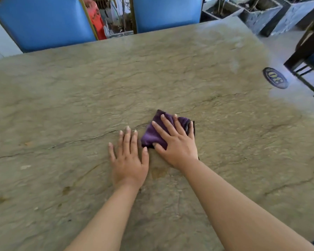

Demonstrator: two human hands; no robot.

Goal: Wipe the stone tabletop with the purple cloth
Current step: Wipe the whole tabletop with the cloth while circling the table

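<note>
The purple cloth (pixel 156 132) lies bunched and folded on the stone tabletop (pixel 170 69), in the middle of the slab, nearer the near edge than the far one and well apart from every corner. It is a deep violet, soft-napped fabric, gathered into a thick pad, not spread flat; a darker fold shows at its right side. That pad shape suits the work: it puts more fabric under the palm and keeps the edges from trailing.

The right hand (pixel 176 142) lies on top of the cloth with fingers straight and spread, pressing it flat to the stone, not pinching it. The spread presumably distributes pressure across the pad for a sliding stroke. Whether the little finger curls round the cloth's right fold cannot be told, as that side is blurred.

The left hand (pixel 128 158) rests flat on bare stone just beside the cloth's left edge, fingers straight and close together, holding nothing; it appears to serve as a brace for the body's lean.

The tabletop is rough, veined and cracked, with brownish marks toward the near left. An oval number plaque (pixel 275 78) sits at the right edge. Two blue chairs (pixel 43 20) stand at the far edge.
</note>
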